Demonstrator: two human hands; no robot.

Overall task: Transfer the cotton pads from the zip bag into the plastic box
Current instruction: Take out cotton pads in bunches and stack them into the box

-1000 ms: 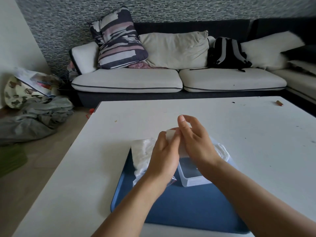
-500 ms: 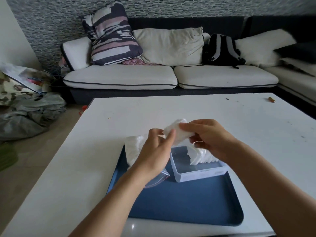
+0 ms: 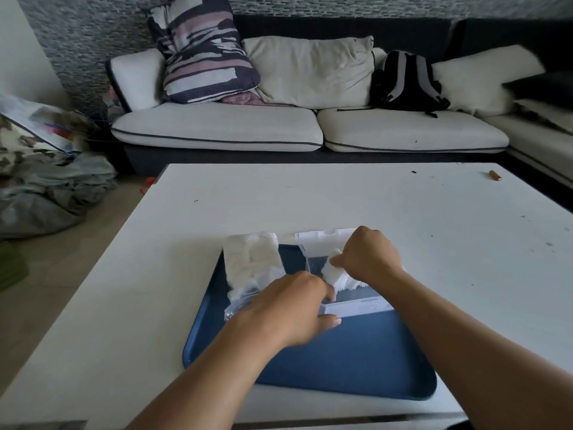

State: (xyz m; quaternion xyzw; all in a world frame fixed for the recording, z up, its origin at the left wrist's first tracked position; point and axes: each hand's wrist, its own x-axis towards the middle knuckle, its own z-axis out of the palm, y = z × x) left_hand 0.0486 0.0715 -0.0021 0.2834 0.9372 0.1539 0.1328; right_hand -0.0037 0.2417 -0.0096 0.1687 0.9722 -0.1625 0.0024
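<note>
A clear zip bag [image 3: 252,265] stuffed with white cotton pads lies on the left part of a blue tray [image 3: 356,361]. To its right stands a clear plastic box [image 3: 316,246] holding a row of white cotton pads [image 3: 333,276]. My right hand [image 3: 369,259] is down inside the box, fingers closed on the pads there. My left hand [image 3: 288,308] rests at the box's near left corner, over the bag's open end, fingers spread and touching the box wall. The box's right side is hidden by my right hand.
The tray sits on a white table [image 3: 403,212]. A small brown object [image 3: 495,175] lies at the table's far right corner. Behind stands a sofa [image 3: 248,128] with cushions and a black backpack [image 3: 406,82]. Clothes [image 3: 52,193] lie on the floor at left.
Both hands held a stack of pads up in the air before; my right hand has lowered the pads into the box, and my left hand has dropped to the box's near corner.
</note>
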